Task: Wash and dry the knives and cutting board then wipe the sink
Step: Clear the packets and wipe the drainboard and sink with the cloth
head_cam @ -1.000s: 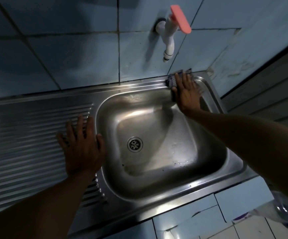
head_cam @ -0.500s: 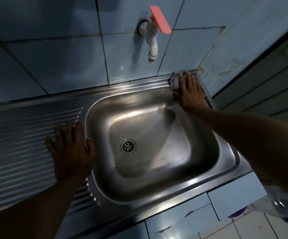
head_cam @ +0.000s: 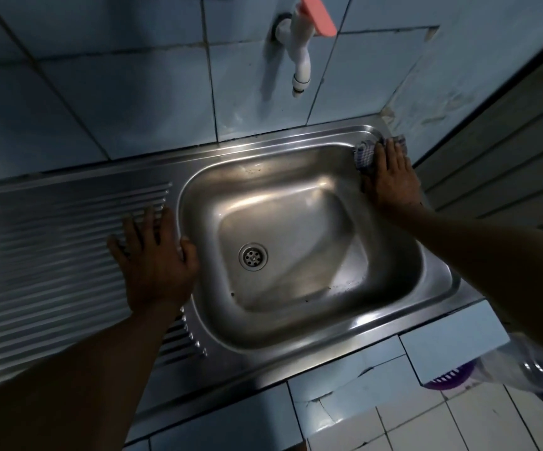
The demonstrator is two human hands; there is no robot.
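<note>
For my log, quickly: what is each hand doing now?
Left hand: open, flat on the drainboard.
Right hand: open, pressing the cloth on the sink rim.

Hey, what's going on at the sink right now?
A person is wiping a steel sink. Their right hand presses a checked cloth flat against the sink's far right corner, below and to the right of the white tap with the pink handle. Their left hand rests open on the ribbed drainboard beside the basin. No water is running, and no knives or cutting board are in view.
</note>
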